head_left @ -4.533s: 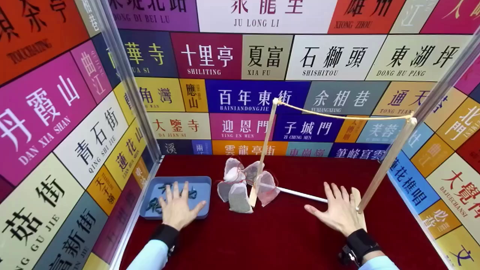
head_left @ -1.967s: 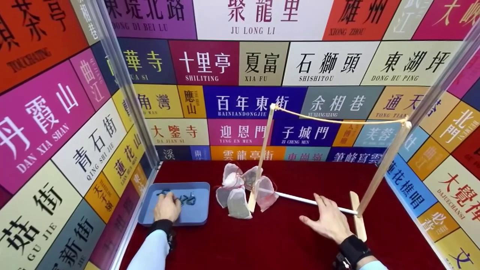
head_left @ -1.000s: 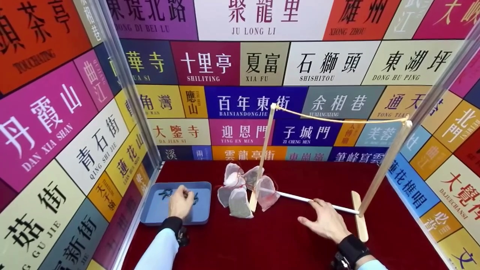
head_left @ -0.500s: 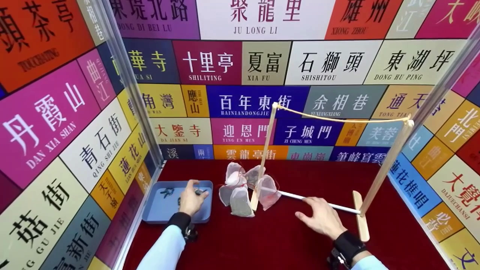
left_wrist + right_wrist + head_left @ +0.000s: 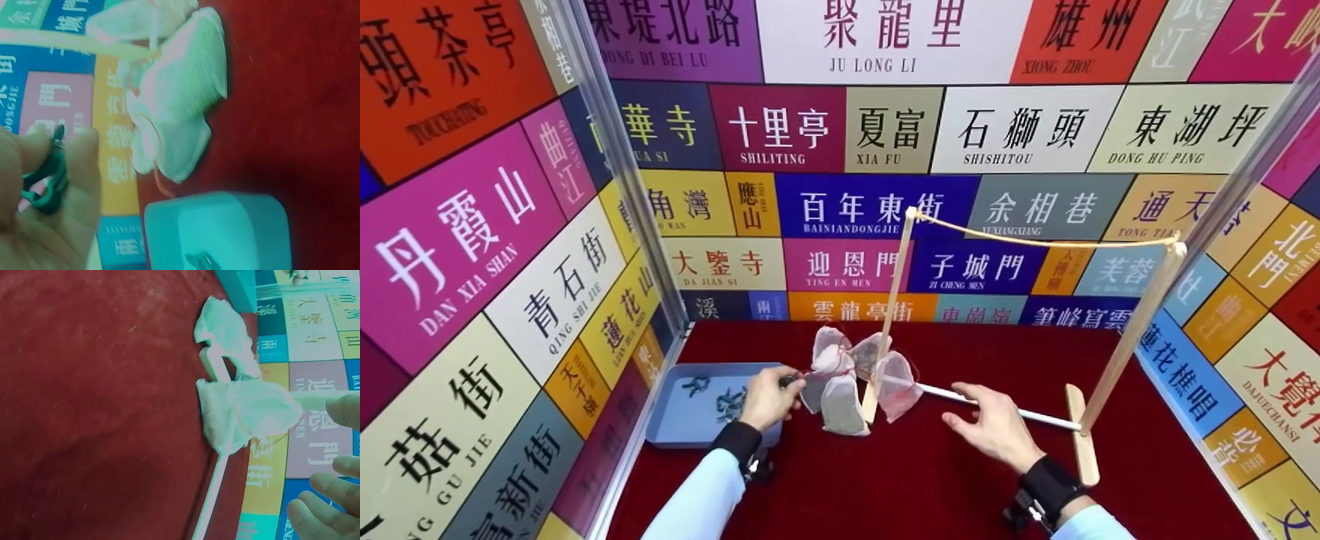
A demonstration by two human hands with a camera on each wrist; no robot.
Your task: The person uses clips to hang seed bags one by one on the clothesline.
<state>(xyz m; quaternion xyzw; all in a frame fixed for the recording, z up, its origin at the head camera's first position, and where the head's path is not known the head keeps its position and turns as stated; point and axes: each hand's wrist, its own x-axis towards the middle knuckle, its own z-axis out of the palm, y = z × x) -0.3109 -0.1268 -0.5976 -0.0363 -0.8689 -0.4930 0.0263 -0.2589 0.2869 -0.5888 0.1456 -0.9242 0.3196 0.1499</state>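
My left hand (image 5: 767, 399) pinches a small dark green clip (image 5: 52, 183) between thumb and fingers, raised over the right side of a blue tray (image 5: 671, 427). More green clips (image 5: 730, 405) lie in that tray. To the right of this hand is a cluster of small white mesh bags (image 5: 844, 401) with red strings, gathered round the foot of the left wooden post (image 5: 891, 307). My right hand (image 5: 996, 429) is spread with nothing in it. It hovers by the white rod (image 5: 1054, 418) that joins the two posts, overlapping it in the head view.
A thin yellow cord (image 5: 1035, 242) sags between the tops of the left post and the right wooden post (image 5: 1132, 337). The right post's wooden foot (image 5: 1082, 450) stands on the dark red cloth (image 5: 900, 487). Printed panels (image 5: 877, 202) enclose the back and sides.
My left hand went from open above the tray to reaching in, picked up a clip and carried it right, toward the bags. My right hand drifted slightly left along the rod, still open.
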